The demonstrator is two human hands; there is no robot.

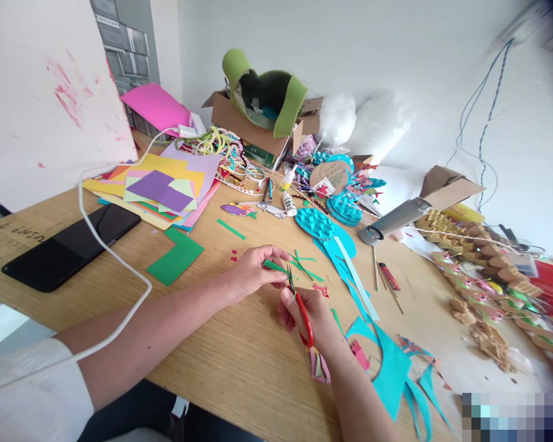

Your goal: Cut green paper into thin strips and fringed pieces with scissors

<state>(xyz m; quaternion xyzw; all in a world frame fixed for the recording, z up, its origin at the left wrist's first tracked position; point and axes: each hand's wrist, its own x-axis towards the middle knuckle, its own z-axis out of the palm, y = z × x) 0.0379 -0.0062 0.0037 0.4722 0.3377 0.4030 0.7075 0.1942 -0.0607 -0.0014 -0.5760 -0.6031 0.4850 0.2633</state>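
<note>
In the middle of the head view, my left hand (253,270) pinches a narrow green paper strip (274,266) between thumb and fingers. My right hand (314,313) is closed around red-handled scissors (306,322), whose blades point up and away. The blade tips meet the strip beside my left fingertips; whether they are open there is hard to make out. Just beyond lie several thin green paper strips (306,268), crossing one another. Small red paper scraps (321,290) rest near the blades. A larger green paper piece (175,255) with a corner cut out lies left of my hands.
A black phone (71,245) and a white cable (133,276) lie at left, before stacked coloured paper (161,190). Turquoise paper offcuts (389,368) spread at right, below a grey metal bottle (394,221). Glue bottles (289,204) and a cardboard box (249,126) stand farther back.
</note>
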